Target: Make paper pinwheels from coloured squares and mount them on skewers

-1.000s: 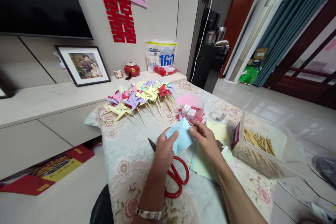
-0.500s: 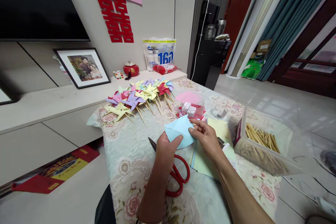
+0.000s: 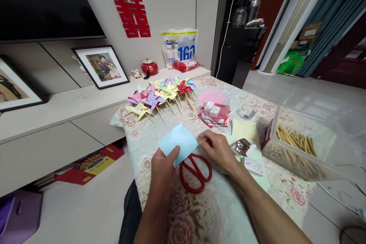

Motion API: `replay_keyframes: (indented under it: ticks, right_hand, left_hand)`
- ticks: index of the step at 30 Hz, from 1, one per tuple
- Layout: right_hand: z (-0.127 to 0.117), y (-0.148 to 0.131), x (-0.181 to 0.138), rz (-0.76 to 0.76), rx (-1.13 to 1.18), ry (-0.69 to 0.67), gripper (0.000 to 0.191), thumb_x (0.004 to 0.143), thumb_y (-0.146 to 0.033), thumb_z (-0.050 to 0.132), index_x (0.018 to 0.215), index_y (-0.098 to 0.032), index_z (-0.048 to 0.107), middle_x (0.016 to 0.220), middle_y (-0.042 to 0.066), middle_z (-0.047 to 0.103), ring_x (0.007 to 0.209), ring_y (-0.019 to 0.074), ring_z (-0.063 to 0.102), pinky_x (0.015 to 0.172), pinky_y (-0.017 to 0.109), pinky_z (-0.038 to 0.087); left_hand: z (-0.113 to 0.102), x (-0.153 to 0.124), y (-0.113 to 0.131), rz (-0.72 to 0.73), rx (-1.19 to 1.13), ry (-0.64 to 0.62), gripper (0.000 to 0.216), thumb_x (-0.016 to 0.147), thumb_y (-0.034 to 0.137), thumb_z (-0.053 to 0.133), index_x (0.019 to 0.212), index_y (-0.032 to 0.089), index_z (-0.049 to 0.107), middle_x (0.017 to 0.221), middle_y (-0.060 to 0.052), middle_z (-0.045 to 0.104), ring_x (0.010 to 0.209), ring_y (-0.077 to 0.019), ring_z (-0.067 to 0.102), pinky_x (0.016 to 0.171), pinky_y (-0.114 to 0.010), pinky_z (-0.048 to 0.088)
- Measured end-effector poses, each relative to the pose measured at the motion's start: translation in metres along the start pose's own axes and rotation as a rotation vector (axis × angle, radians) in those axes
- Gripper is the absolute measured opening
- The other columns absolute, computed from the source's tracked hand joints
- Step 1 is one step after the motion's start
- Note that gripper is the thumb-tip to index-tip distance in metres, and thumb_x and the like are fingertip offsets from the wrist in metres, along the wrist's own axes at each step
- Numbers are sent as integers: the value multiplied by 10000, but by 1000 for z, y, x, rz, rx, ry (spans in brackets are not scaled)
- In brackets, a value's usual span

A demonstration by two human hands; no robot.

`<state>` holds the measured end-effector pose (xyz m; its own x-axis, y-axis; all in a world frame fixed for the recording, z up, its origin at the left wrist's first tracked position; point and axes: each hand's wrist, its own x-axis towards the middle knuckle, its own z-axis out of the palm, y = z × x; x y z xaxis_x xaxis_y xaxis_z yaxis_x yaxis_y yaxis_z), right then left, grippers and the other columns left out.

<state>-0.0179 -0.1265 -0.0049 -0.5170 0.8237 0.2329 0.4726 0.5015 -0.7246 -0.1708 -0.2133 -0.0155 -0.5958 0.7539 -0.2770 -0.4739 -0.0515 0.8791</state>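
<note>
Leftward of the right hand, the left hand has carried the blue paper since the earlier frame, and it now covers the blades of the scissors. Bare tablecloth lies between the forearms, with another open strip between the paper and the pinwheels. At left, the cloth's edge runs close beside the forearm; at right, room is tighter, with the green sheets near the wrist and the stick box beyond. Pale and nearly flat, the paper shows pointed corners at top and right. The left thumb presses on it, fingers underneath; the right thumb and forefinger are nearly together by its right corner (whether they pinch it, I cannot tell).
</note>
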Motion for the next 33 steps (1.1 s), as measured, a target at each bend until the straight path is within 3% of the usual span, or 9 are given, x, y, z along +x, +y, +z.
replay_keyframes:
  ticks: [3, 6, 9, 14, 17, 22, 26, 29, 33]
  right_hand:
    - [6, -16, -11, -94, -167, -314, 145, 820, -215, 632, 961, -194, 656, 858, 37, 668, 772, 190, 595, 682, 272, 410]
    - [14, -27, -20, -159, -312, -422, 396, 777, -143, 627, 1169, -193, 614, 1002, 90, 640, 920, 240, 589, 754, 304, 419]
    - [24, -30, -22, -138, -400, -377, 453, 813, -76, 536, 1251, -184, 574, 1021, 110, 618, 938, 246, 578, 774, 313, 422]
    - [27, -21, -13, -76, -332, -173, 298, 899, -121, 501, 1167, -141, 631, 1033, 139, 630, 996, 264, 576, 846, 346, 443]
    - [17, -22, -13, -24, 49, -95, 287, 944, -292, 539, 1167, -151, 653, 1039, 110, 672, 983, 247, 608, 875, 361, 462]
    - [-1, -29, -38, 89, 667, -306, 575, 855, -399, 684, 1378, -218, 527, 1141, 65, 682, 1010, 239, 649, 850, 360, 509]
    - [-9, -27, -74, -65, 443, -161, 402, 857, -274, 702, 1253, -265, 629, 993, 38, 704, 926, 227, 651, 850, 380, 495]
    - [-10, -21, -102, -330, 149, -92, 193, 918, -167, 593, 1067, -248, 684, 968, 52, 715, 976, 243, 622, 884, 427, 455]
    - [-4, -14, -129, -527, -27, -97, 239, 898, -33, 517, 1009, -199, 650, 910, 50, 700, 967, 234, 595, 886, 447, 417]
  left_hand:
    - [-19, -16, 10, -28, -69, 69, 550, 627, 239, 810, 1148, 174, 647, 908, -47, 779, 823, -232, 727, 771, -331, 565]
    - [-32, -28, 13, -61, -61, 105, 535, 643, 242, 798, 1152, 197, 640, 912, -50, 780, 868, -254, 735, 755, -338, 574]
    - [-38, -38, 12, -68, -44, 76, 522, 651, 262, 795, 1150, 206, 650, 956, -58, 781, 924, -264, 730, 761, -339, 574]
    - [-38, -53, 7, -87, -104, 13, 503, 608, 258, 823, 1088, 178, 693, 996, -78, 779, 960, -271, 718, 797, -349, 562]
    - [-37, -61, 4, -92, -102, -52, 436, 607, 263, 831, 1023, 187, 723, 996, -75, 779, 979, -279, 710, 803, -361, 561]
    - [-41, -67, 1, -25, 64, -193, 312, 655, 256, 817, 959, 209, 765, 967, -59, 776, 999, -296, 689, 863, -392, 543]
    - [-55, -63, -2, 222, 376, -380, 61, 701, 195, 778, 757, 215, 791, 951, -94, 761, 1010, -307, 675, 959, -418, 497]
    - [-70, -62, -6, 388, 605, -514, 247, 702, 66, 704, 806, 264, 808, 1163, -101, 720, 1244, -329, 566, 1117, -474, 375]
    - [-89, -75, -9, 577, 928, -592, 491, 738, -6, 523, 1047, 288, 765, 1339, -74, 635, 1395, -326, 424, 1144, -575, 319]
